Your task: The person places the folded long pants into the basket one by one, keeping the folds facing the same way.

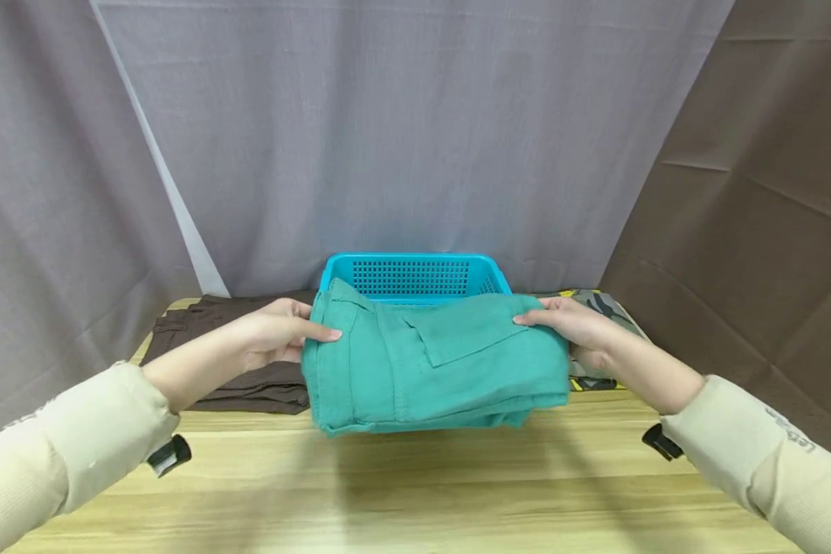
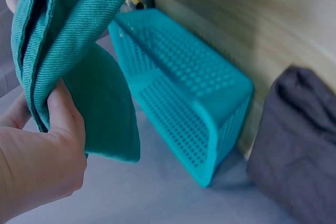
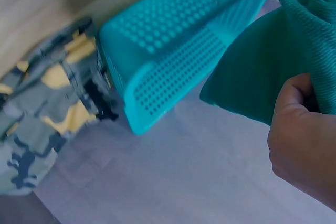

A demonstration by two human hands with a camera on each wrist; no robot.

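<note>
Folded green trousers (image 1: pixel 457 362) with a back pocket showing are held up off the table between both hands. My left hand (image 1: pixel 280 332) grips their left edge, thumb on the front face. At the opposite edge my right hand (image 1: pixel 573 327) pinches the cloth the same way. Behind the trousers stands a blue plastic basket (image 1: pixel 412 265) with perforated walls, its lower part hidden in the head view. Both wrist views look into it, and its perforated floor shows bare in the left wrist view, with the trousers (image 2: pixel 79 35) raised beside it.
Dark brown folded trousers (image 1: pixel 249 385) lie on the wooden table (image 1: pixel 415 492) left of the basket. Folded camouflage clothing (image 1: pixel 599 304) with yellow patches lies on the right, partly behind my right hand. A grey curtain (image 1: pixel 415 138) hangs behind, and a brown cloth (image 1: pixel 755 231) at the right.
</note>
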